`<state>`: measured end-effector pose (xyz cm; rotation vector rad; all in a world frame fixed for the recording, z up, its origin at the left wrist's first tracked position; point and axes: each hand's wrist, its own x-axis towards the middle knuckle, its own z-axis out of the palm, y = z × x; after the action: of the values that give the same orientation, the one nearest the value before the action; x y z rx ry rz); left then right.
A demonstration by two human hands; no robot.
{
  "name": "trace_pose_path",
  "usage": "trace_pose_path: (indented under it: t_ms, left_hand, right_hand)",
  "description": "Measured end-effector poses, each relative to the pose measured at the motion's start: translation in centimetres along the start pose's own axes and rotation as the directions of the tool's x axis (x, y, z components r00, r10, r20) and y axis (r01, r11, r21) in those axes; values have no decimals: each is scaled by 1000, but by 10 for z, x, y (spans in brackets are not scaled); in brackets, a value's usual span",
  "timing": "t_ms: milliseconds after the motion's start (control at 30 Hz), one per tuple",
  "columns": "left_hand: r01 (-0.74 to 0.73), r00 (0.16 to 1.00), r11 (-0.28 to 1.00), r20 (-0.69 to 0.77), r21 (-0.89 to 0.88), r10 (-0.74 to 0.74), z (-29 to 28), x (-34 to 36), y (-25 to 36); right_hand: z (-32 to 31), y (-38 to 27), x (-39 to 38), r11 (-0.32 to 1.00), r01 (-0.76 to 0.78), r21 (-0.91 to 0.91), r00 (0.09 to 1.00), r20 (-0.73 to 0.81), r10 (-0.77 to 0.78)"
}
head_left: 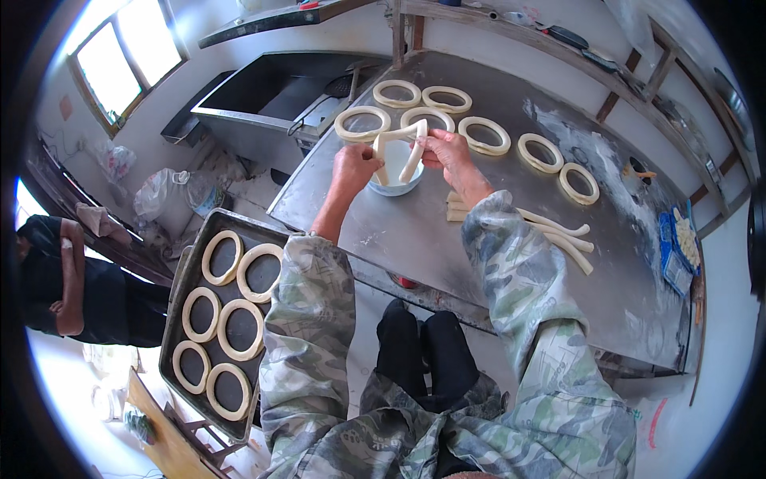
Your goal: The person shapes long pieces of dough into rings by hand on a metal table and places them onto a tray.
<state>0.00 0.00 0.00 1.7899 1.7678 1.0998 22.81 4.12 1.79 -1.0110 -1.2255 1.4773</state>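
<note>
A pale dough rope [400, 133] is held up between my two hands, bent into an arch with both ends hanging down. My left hand [353, 168] is closed on its left side, and my right hand [452, 156] pinches it near the right bend. Just beneath the dangling ends stands a bowl [396, 190] holding whitish liquid. Several dough rings [484, 136] lie in a loose arc on the metal table beyond and to the right of my hands. Straight dough strips [558, 229] rest beside my right forearm, which partly hides them.
A dark baking tray [188, 263] with several dough rings sits at my left. Behind it, a person [96, 279] in dark clothes stands with arms folded. Flour streaks the metal table [511, 275]; a blue packet [675, 254] lies at its right edge. A deep metal fryer-like basin [247, 124] stands far left.
</note>
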Motion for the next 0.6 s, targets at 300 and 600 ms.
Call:
trace_pose_path:
  t_ms: [300, 600]
  left_hand:
    - [255, 946, 814, 307, -521, -100, 57, -94, 102]
    - [437, 765, 842, 624, -316, -163, 220, -205, 125]
  right_hand:
    - [-114, -38, -101, 992, 44, 120, 993, 99, -56]
    - [-283, 59, -293, 964, -258, -65, 911, -348, 220]
